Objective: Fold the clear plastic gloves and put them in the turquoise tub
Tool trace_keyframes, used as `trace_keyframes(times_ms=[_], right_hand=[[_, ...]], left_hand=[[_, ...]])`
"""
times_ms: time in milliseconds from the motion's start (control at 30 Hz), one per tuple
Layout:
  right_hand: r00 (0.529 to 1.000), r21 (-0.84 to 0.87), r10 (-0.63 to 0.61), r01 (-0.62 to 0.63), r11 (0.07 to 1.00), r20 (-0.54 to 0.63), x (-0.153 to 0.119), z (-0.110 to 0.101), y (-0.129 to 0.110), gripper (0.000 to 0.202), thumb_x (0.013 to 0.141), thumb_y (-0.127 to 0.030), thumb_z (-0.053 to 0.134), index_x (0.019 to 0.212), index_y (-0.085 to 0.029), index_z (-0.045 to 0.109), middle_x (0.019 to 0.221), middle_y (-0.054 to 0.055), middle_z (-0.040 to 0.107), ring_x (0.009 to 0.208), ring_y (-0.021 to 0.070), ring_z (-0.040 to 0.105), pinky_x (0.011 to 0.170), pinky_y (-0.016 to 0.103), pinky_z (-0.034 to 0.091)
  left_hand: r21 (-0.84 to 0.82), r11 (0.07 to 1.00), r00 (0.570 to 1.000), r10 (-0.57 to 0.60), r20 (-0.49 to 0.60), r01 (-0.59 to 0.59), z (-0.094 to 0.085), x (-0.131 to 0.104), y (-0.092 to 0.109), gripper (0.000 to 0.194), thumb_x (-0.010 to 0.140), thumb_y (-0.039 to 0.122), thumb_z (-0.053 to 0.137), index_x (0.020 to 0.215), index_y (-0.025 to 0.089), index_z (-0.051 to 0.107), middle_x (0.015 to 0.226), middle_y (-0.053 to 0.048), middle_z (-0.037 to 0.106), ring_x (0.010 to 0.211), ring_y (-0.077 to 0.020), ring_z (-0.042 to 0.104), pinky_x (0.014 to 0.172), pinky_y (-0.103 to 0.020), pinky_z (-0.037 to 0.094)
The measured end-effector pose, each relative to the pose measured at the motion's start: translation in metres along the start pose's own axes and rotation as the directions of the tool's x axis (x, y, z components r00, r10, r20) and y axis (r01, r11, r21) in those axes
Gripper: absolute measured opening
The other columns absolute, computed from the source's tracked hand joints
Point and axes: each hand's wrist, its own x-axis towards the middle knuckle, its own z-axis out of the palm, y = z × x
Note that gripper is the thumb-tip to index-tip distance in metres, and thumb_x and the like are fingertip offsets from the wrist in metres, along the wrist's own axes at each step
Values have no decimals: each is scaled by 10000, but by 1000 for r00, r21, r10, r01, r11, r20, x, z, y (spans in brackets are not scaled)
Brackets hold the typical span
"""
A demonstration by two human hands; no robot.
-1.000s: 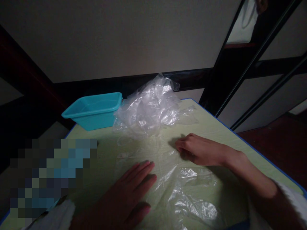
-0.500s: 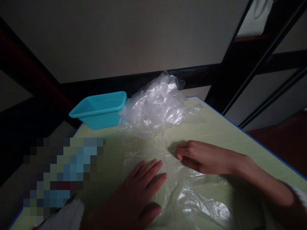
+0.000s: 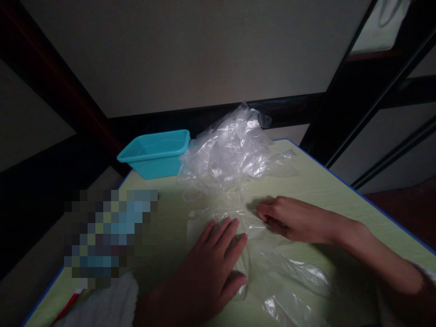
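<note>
In the head view, a pale yellow-green table with a thin blue rim (image 3: 306, 186) fills the lower part. Behind its far edge is a big, plain, grey-beige wall panel (image 3: 211, 54) with a shiny black strip (image 3: 289, 108) along the bottom. A dark red post (image 3: 56, 68) leans at the left. On the right are black frames, a dark red floor (image 3: 405, 204) and, up high, a white thing with a grey loop (image 3: 381, 29).

At the far left corner sits a bright blue plastic tub (image 3: 158, 167). A big, crinkly heap of clear plastic (image 3: 231, 152) lies right beside it, by the far edge. Near the left edge is a blurred patch (image 3: 119, 227); I can't tell what it hides.

A thin, clear plastic sheet or bag (image 3: 259, 254) lies in the middle of the table, nearer than the heap. The left hand (image 3: 218, 263) rests on it, fingers straight and spread. The right hand (image 3: 289, 220) is by its right side, fingers curled; I can't tell if they pinch any plastic.
</note>
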Motion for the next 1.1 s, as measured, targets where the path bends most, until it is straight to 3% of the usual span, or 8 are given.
trace_keyframes(times_ms=[200, 333, 467, 667, 800, 900, 1000, 1100], right_hand=[[998, -160, 34, -42, 986, -48, -2, -3, 4, 140, 822, -79, 404, 784, -159, 512, 756, 54, 569, 640, 165, 520, 623, 307, 377], [998, -199, -41, 30, 980, -50, 0, -3, 0, 130, 826, -88, 419, 799, -160, 524, 757, 46, 570, 646, 167, 522, 650, 318, 391], [992, -196, -112, 99, 976, -55, 1, -4, -6, 118, 838, -101, 433, 802, -160, 530, 767, 37, 576, 672, 166, 527, 687, 324, 397], [979, -231, -182, 157, 960, -89, 0, -5, -10, 140, 865, -121, 428, 792, -155, 543, 742, 28, 576, 660, 158, 519, 698, 324, 391], [974, -270, -213, 184, 945, -80, -1, -1, -11, 127, 862, -120, 438, 821, -148, 555, 754, 32, 590, 672, 165, 528, 685, 324, 389], [970, -288, -238, 212, 934, -57, 0, 2, -11, 137, 870, -125, 430, 841, -141, 564, 781, 42, 603, 698, 171, 540, 688, 328, 387], [970, -288, -240, 217, 933, -48, 0, 3, -11, 144, 875, -127, 425, 862, -135, 568, 797, 51, 610, 709, 173, 546, 690, 329, 387], [975, -240, -213, 192, 952, -63, 0, 1, -10, 144, 879, -134, 420, 853, -142, 562, 786, 42, 602, 700, 166, 541, 704, 324, 391]], left_hand=[[-39, 999, 1000, 5, -26, -6, 1, 0, 0, 599, 859, 274, 504, 1399, 157, 276, 1499, -144, 187, 1379, -301, 124, 1066, -578, 216], [-60, 985, 982, 154, -110, -162, -7, -1, 3, 493, 838, 179, 483, 1321, 112, 410, 1467, -138, 283, 1367, -256, 199, 1098, -469, 241], [-100, 948, 953, 303, -10, -303, -13, 1, 8, 429, 830, 145, 490, 1257, 97, 492, 1402, -93, 411, 1318, -194, 333, 1100, -345, 274], [-65, 930, 928, 365, 71, -361, -20, 4, 12, 456, 868, 279, 531, 1263, 55, 484, 1396, -121, 398, 1306, -197, 351, 1082, -291, 293], [-12, 906, 903, 423, 81, -423, -15, 2, 8, 535, 853, 408, 549, 1328, 193, 430, 1419, -132, 358, 1308, -264, 340, 1057, -395, 323], [53, 885, 882, 466, -76, -463, 5, 0, 4, 463, 889, 335, 521, 1334, 345, 396, 1436, -114, 338, 1291, -273, 370, 1035, -429, 338], [110, 886, 870, 463, -170, -450, 21, -2, 3, 480, 883, 331, 531, 1337, 370, 381, 1436, -116, 345, 1296, -297, 360, 1022, -455, 345], [131, 875, 864, 482, -143, -467, 15, -4, 4, 474, 894, 366, 501, 1348, 350, 369, 1416, -128, 376, 1297, -312, 351, 999, -444, 378]])
